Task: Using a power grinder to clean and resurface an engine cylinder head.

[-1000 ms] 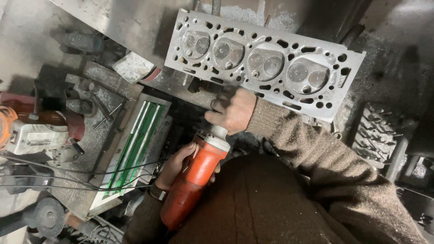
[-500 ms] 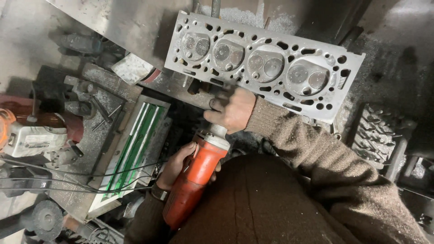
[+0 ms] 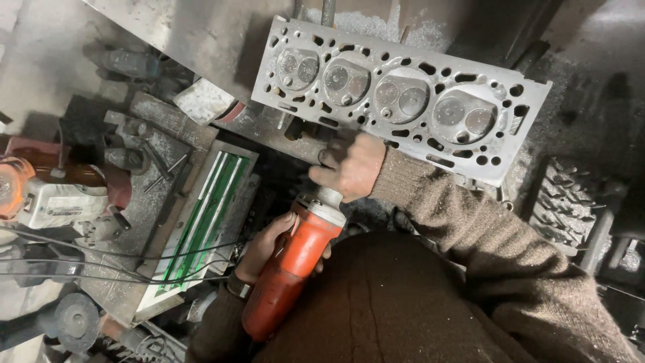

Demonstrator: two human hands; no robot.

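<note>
Both hands hold the red grinder [image 3: 292, 269]. Left hand [image 3: 265, 245] wraps its body; right hand [image 3: 349, 167] grips its front end, right under the grey engine head [image 3: 403, 94]. Nothing has moved since a moment ago; the grinder stays put.

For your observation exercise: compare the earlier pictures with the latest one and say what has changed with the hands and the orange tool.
Almost nothing visibly changed. The left hand still grips the body of the orange power tool, the right hand still holds its front end, and the metal engine head lies in the same place. Only the view shifted slightly.
</note>
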